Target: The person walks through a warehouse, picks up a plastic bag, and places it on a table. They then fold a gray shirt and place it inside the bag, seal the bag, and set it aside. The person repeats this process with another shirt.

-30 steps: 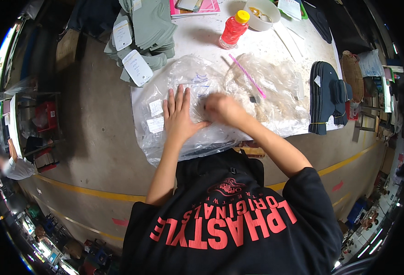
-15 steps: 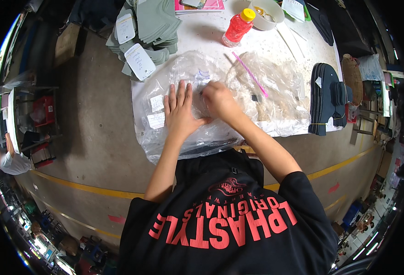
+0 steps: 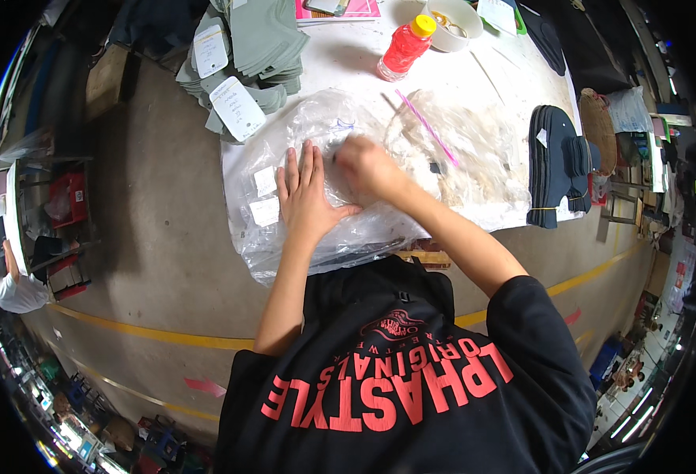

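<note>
Clear crinkled plastic bag point(image 3: 324, 182) lies flat on the near-left part of the white worktable point(image 3: 348, 63), hanging slightly over the near edge. Glossy, wrinkled, see-through; dark folded contents show through near the bottom edge. Two small white rectangular labels point(image 3: 265, 196) on its left side.

Left hand point(image 3: 307, 197) pressed flat on the bag, palm down, fingers spread and straight pointing far, thumb out to the right; not gripping anything. Forearm runs from the near side up to it.

Right hand point(image 3: 364, 162) just right of the left, touching the bag, fingers curled in on the plastic; looks like a pinch on the film, but what exactly they grip cannot be told. Right forearm comes in diagonally from near right.

Right of the bag: loose pile of more clear plastic bags point(image 3: 466, 150) with a thin pink stick point(image 3: 427, 126) on top. Far: red plastic bottle with yellow cap point(image 3: 401, 49), white round bowl point(image 3: 454, 22). Far left: stack of grey-green folded garments with white tags point(image 3: 253, 55). Right edge: stack of dark navy fabric pieces point(image 3: 557, 162).
</note>
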The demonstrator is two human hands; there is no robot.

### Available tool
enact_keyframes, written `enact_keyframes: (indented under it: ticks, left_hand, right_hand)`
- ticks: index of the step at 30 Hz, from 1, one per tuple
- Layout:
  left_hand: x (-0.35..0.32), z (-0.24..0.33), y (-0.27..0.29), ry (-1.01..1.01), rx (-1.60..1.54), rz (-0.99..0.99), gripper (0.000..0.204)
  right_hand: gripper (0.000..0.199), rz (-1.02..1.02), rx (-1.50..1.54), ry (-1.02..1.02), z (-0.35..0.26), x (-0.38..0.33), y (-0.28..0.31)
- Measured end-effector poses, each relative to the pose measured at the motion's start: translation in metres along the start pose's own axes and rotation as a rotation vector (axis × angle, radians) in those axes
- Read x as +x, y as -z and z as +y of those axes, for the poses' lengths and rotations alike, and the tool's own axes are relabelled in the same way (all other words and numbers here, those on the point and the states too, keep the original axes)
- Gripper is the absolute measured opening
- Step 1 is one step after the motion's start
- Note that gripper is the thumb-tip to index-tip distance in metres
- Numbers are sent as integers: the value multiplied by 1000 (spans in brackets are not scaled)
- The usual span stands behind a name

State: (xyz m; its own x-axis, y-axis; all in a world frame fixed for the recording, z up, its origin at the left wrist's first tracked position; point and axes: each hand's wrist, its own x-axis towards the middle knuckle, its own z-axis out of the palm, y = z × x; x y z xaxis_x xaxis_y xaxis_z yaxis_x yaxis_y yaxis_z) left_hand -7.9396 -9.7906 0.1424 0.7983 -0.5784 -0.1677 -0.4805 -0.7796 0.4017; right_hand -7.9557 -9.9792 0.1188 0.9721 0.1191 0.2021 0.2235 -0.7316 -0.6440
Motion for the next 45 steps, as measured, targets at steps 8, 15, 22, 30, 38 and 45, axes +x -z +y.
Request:
enact_keyframes:
  ticks: [8,15,22,30,38,45]
  left_hand:
    - [1,-2,0,-4,-6,-9,140]
    - [1,-2,1,-17,16,9,135]
    - [2,-4,1,-21,5,8,134]
    - [1,-6,1,-26,-24,-1,138]
    - [0,-7,-2,-35,-26,27,136]
    - [-2,-8,-2,-32,3,16,134]
  right_hand:
    - [11,-86,-43,188,6,-9,12]
    - [14,-224,4,162,7,-3,10]
    - [12,232,-229,-81,18,28,3]
    - [14,300,-258,-75,31,50,5]
    - [11,231,-178,-144,39,69,9]
    - [8,50,-169,80,41,79,18]
